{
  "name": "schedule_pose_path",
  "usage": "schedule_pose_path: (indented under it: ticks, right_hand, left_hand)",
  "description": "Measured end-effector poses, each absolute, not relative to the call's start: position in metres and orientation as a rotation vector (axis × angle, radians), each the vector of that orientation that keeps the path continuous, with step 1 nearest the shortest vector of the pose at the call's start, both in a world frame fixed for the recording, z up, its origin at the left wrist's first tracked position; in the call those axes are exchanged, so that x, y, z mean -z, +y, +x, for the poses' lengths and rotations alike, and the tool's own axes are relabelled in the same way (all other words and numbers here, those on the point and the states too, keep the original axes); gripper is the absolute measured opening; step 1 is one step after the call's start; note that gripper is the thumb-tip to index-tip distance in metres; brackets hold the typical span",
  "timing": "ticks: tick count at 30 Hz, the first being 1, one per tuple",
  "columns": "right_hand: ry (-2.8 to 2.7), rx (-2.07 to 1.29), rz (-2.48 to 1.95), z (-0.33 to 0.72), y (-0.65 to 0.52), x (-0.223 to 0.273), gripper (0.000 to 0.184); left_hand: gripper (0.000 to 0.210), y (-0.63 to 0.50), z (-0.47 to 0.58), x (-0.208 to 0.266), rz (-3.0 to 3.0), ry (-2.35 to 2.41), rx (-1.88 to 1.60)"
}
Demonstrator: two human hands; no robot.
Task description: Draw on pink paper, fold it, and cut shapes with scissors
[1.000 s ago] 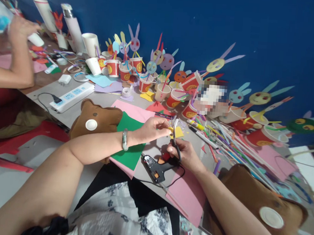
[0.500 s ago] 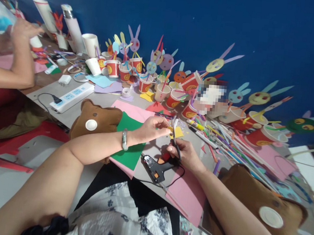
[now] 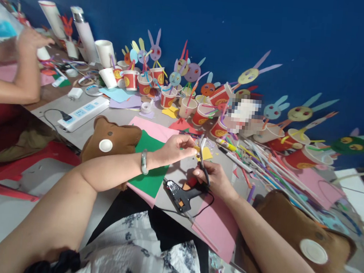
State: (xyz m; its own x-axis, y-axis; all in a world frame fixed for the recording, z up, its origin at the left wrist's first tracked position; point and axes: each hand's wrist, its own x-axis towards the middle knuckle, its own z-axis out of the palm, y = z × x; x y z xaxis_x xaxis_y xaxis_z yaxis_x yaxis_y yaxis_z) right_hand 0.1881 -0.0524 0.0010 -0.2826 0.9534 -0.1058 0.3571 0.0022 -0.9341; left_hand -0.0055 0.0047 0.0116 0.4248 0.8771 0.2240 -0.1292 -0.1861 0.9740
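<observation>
With its fingers pinched together, my left hand (image 3: 177, 150) holds a small piece of yellow paper (image 3: 197, 148), mostly hidden by the fingertips. Scissors (image 3: 202, 158) with dark handles are in my right hand (image 3: 217, 179), blades pointing up and away beside that paper. I cannot tell whether the blades touch it. Below both hands a black glue gun (image 3: 180, 197) lies on the table. Green paper (image 3: 148, 180) is under my left wrist, and pink paper (image 3: 218, 230) lies below my right forearm. A yellow paper sheet (image 3: 206, 154) rests behind the scissors.
Paper cups (image 3: 169, 97) with rabbit-faced figures line the blue wall. Brown cushions (image 3: 116, 133) sit on both sides of me. A power strip (image 3: 84, 114) is at left, near a co-worker's arm (image 3: 26, 73). Straws and pens (image 3: 261, 168) lie at right.
My hands, the scissors and the paper piece look almost unmoved. The co-worker's hand at the far left has shifted slightly to the right.
</observation>
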Motion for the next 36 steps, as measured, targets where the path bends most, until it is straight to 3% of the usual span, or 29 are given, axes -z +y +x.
schedule_pose_path:
  ticks: [36]
  right_hand:
    - [-1.698, -1.277, -1.37, 0.1901, -0.0514, 0.0039, 0.059]
  left_hand:
    - [0.016, 0.0038, -0.0071, -0.0161, 1.439, 0.693, -1.061]
